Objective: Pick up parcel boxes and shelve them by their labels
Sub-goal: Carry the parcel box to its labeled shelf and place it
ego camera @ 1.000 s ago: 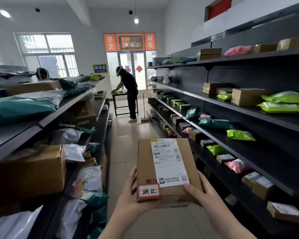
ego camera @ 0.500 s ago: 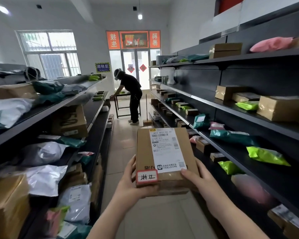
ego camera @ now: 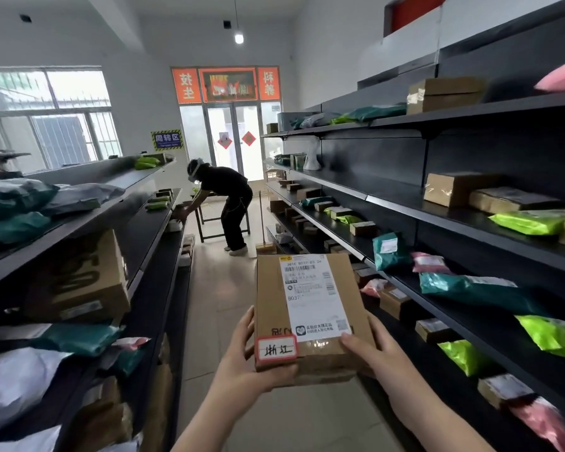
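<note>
Cardboard box (ego camera: 310, 316) gripped at its near corners by left hand (ego camera: 245, 367) and right hand (ego camera: 377, 355), held above the aisle floor (ego camera: 209, 321), dark shelves (ego camera: 470, 220) with parcels on both sides

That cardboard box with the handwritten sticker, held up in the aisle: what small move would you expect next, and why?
Probably a few steps down the aisle, scanning for its shelf. Both hands, left hand and right hand, grip the cardboard box face-up at chest height, its shipping label and red-bordered sticker readable. It is not near either shelf yet.
</note>
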`<state>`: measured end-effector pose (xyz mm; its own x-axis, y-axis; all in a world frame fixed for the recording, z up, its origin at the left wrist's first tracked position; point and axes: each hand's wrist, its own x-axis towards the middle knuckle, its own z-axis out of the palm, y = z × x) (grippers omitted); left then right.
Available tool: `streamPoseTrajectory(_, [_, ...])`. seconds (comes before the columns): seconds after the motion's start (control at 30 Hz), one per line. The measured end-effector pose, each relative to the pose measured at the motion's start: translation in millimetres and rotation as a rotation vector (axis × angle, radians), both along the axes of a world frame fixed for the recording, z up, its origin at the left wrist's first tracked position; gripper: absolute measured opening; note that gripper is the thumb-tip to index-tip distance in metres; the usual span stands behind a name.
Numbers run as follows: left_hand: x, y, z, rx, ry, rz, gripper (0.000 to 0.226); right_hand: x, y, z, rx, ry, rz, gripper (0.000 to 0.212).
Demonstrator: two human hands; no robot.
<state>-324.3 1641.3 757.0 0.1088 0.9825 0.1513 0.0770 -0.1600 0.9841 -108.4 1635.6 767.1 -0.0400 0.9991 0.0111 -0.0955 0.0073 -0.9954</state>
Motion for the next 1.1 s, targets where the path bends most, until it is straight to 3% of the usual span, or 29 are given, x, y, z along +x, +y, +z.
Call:
streamPoseTrajectory(0.47, [-37.8, 230.1, -8.1, 0.029, 0.025, 0.029, 0.102, -36.9, 229.5, -10.2, -0.017, 0.04, -0.013, 0.052])
streamPoseTrajectory(0.73, [-25.0, 369.2, -4.8, 0.035, -0.014, 0.058, 0.101, -23.3, 379.4, -5.8, 0.042, -0.004, 0.058, 0.097])
streamPoseTrajectory(1.1, [-20.6, 541.6, -8.0, 0.042, -0.029, 0.083, 0.097, -21.3, 549.6, -5.5, 0.028, -0.006, 0.054, 0.096])
